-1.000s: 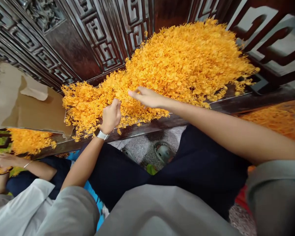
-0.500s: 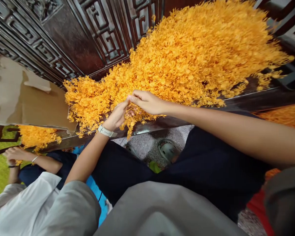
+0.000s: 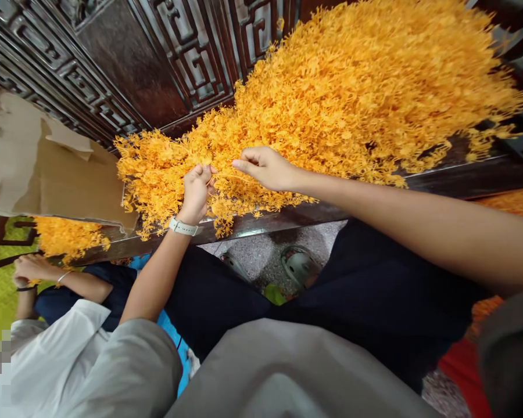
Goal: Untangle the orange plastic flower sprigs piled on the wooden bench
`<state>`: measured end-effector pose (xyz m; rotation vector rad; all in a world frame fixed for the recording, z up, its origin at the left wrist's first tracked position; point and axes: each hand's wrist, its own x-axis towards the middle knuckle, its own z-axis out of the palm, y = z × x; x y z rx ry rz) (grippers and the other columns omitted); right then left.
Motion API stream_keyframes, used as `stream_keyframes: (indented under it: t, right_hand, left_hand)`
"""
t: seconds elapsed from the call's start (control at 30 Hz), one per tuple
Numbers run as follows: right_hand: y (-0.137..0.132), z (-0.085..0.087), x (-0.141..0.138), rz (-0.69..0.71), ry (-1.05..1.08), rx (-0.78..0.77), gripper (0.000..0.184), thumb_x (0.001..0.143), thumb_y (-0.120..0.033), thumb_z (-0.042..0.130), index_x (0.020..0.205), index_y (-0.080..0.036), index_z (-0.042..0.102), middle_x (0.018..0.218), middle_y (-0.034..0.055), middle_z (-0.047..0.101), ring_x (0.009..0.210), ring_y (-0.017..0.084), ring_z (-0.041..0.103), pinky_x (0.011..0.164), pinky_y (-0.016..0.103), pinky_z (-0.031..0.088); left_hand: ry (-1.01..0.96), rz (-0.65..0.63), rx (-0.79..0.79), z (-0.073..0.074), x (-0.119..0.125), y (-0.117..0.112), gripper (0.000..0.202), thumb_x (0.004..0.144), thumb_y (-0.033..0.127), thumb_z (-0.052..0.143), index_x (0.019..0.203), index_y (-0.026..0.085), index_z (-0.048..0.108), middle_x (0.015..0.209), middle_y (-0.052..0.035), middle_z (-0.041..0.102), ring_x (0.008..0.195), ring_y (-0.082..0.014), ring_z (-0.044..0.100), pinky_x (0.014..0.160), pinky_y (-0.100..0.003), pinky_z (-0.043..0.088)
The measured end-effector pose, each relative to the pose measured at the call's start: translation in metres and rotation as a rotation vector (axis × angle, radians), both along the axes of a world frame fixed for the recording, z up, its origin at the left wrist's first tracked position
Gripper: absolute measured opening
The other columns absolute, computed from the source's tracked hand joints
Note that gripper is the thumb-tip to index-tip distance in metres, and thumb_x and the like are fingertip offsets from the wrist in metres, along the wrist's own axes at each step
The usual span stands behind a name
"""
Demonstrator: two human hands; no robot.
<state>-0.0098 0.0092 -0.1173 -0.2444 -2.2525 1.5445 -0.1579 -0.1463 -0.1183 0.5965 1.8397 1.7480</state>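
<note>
A long heap of yellow-orange plastic flower pieces [image 3: 357, 98] with thin stems lies on a dark wooden bench [image 3: 279, 223]. Over the heap's near edge, my left hand [image 3: 196, 191] is closed in a pinch, with a thin orange plastic flower piece showing at its fingertips. To its right, my right hand [image 3: 268, 167] has thumb and forefinger pressed together and the other fingers curled. Whatever it holds blends into the orange pieces behind. A small gap separates the two hands. A pale watch [image 3: 183, 226] is on my left wrist.
A torn cardboard box [image 3: 70, 180] stands at the left on the bench, beside a smaller pile of orange pieces [image 3: 70, 237]. Behind rises the carved wooden backrest [image 3: 131, 64]. At lower left sits another person, whose hands [image 3: 32, 268] are together. Sandals [image 3: 300, 267] are below.
My hands were together over the heap's near edge and have since parted. The left has moved left, the right slightly up and right. The view has shifted a little.
</note>
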Motion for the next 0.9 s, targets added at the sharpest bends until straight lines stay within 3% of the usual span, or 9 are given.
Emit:
stream_keyframes:
  t: [0.13, 0.23, 0.33, 0.4, 0.47, 0.57, 0.73, 0.9]
  right_hand:
    - [-0.019, 0.017, 0.003, 0.049, 0.053, 0.088, 0.045, 0.104, -0.044, 0.056, 0.069, -0.023, 0.037, 0.065, -0.0021, 0.035, 0.066, 0.015, 0.034, 0.067, 0.034, 0.028]
    - [-0.037, 0.034, 0.011, 0.069, 0.07, 0.188, 0.038, 0.102, -0.039, 0.056, 0.071, -0.023, 0.04, 0.063, -0.0015, 0.036, 0.064, 0.016, 0.036, 0.067, 0.035, 0.026]
    - [-0.053, 0.058, 0.028, 0.066, 0.104, 0.231, 0.038, 0.101, -0.04, 0.053, 0.07, -0.024, 0.04, 0.063, -0.0007, 0.032, 0.063, 0.018, 0.038, 0.065, 0.035, 0.025]
    - [-0.057, 0.073, 0.041, 0.045, 0.138, 0.218, 0.042, 0.102, -0.047, 0.051, 0.068, -0.024, 0.04, 0.062, 0.0, 0.031, 0.064, 0.019, 0.039, 0.062, 0.035, 0.027]
    - [-0.049, 0.081, 0.047, -0.008, 0.166, 0.147, 0.047, 0.101, -0.056, 0.054, 0.068, -0.025, 0.041, 0.062, 0.0007, 0.034, 0.064, 0.019, 0.04, 0.059, 0.034, 0.028]
    - [-0.019, 0.079, 0.039, -0.119, 0.232, -0.086, 0.054, 0.098, -0.063, 0.059, 0.066, -0.025, 0.039, 0.064, 0.0006, 0.037, 0.06, 0.016, 0.037, 0.054, 0.032, 0.028]
    - [0.028, 0.059, 0.018, -0.233, 0.177, -0.533, 0.047, 0.098, -0.06, 0.064, 0.076, -0.026, 0.041, 0.064, -0.0016, 0.042, 0.052, 0.012, 0.033, 0.047, 0.028, 0.026]
    - [0.038, 0.052, 0.017, -0.221, 0.053, -0.672, 0.044, 0.093, -0.063, 0.069, 0.087, -0.026, 0.046, 0.071, -0.0002, 0.052, 0.057, 0.014, 0.046, 0.047, 0.027, 0.035]
  left_hand:
    - [0.028, 0.044, 0.002, 0.0, -0.002, 0.013, 0.028, 0.092, 0.01, 0.061, 0.065, 0.017, 0.058, 0.066, 0.0001, 0.052, 0.048, -0.0061, 0.035, 0.042, -0.02, 0.023]
    - [0.114, 0.069, 0.019, -0.002, -0.008, 0.029, 0.033, 0.087, 0.003, 0.058, 0.058, 0.017, 0.049, 0.062, 0.0008, 0.051, 0.048, -0.0063, 0.036, 0.045, -0.021, 0.027]
    - [0.227, 0.222, 0.033, -0.001, -0.033, 0.035, 0.038, 0.093, 0.01, 0.062, 0.059, 0.017, 0.047, 0.059, 0.0022, 0.046, 0.051, -0.0068, 0.037, 0.048, -0.021, 0.03]
    - [0.228, 0.337, 0.015, 0.003, -0.058, 0.027, 0.037, 0.095, 0.02, 0.067, 0.063, 0.018, 0.05, 0.058, 0.0042, 0.041, 0.049, -0.0066, 0.033, 0.045, -0.022, 0.025]
    - [0.179, 0.383, 0.019, 0.007, -0.079, 0.012, 0.035, 0.096, 0.027, 0.07, 0.067, 0.019, 0.052, 0.06, 0.0047, 0.041, 0.047, -0.0063, 0.031, 0.043, -0.023, 0.021]
    - [0.101, 0.367, 0.046, 0.012, -0.091, -0.006, 0.032, 0.098, 0.032, 0.067, 0.072, 0.02, 0.052, 0.059, 0.0058, 0.04, 0.045, -0.0063, 0.03, 0.042, -0.022, 0.023]
    - [0.035, 0.229, 0.049, 0.013, -0.074, -0.005, 0.031, 0.1, 0.04, 0.065, 0.077, 0.022, 0.054, 0.054, 0.0087, 0.032, 0.041, -0.0067, 0.025, 0.04, -0.021, 0.024]
    - [0.08, 0.154, 0.099, 0.015, -0.054, 0.005, 0.032, 0.096, 0.042, 0.071, 0.076, 0.02, 0.059, 0.057, 0.0063, 0.037, 0.044, -0.0061, 0.033, 0.042, -0.019, 0.027]
